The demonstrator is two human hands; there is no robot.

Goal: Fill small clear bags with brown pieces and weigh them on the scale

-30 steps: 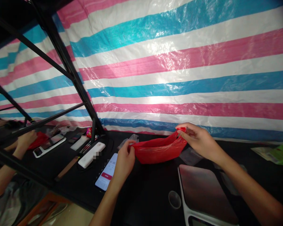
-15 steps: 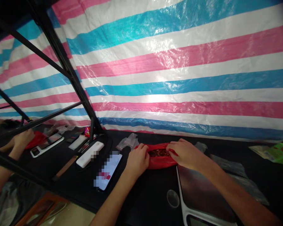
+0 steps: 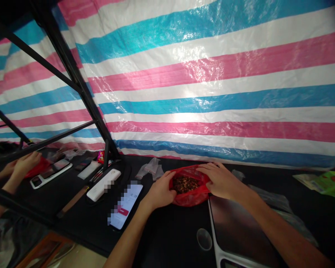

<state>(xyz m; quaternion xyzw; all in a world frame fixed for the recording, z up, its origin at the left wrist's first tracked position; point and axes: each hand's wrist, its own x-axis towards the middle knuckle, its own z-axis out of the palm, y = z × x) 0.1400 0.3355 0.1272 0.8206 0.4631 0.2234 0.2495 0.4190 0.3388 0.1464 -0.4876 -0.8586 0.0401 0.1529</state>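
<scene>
Between my hands sits a red plastic bag [image 3: 188,200] with its mouth spread wide. Inside lie many small brown pieces [image 3: 185,183], too small to name for certain. My left hand [image 3: 161,190] grips the bag's left rim, thumb on the near side. On the opposite rim, my right hand [image 3: 216,180] holds the plastic with its fingers over the edge. A digital scale [image 3: 240,227] with a dark plate lies just below my right hand and forearm. Near its left side is a small clear round dish or lid [image 3: 204,239].
Left of my arm lie a lit phone [image 3: 127,204] and a white power strip [image 3: 104,185]. Clear plastic bags [image 3: 150,168] rest behind my left hand. A green packet [image 3: 331,182] is at far right. Beyond a black metal frame [image 3: 85,96], another person's hands [image 3: 28,163] hold red plastic.
The bag's mouth has been pulled wider, showing more of the brown pieces. My left hand has shifted slightly left. The view has turned a little.
</scene>
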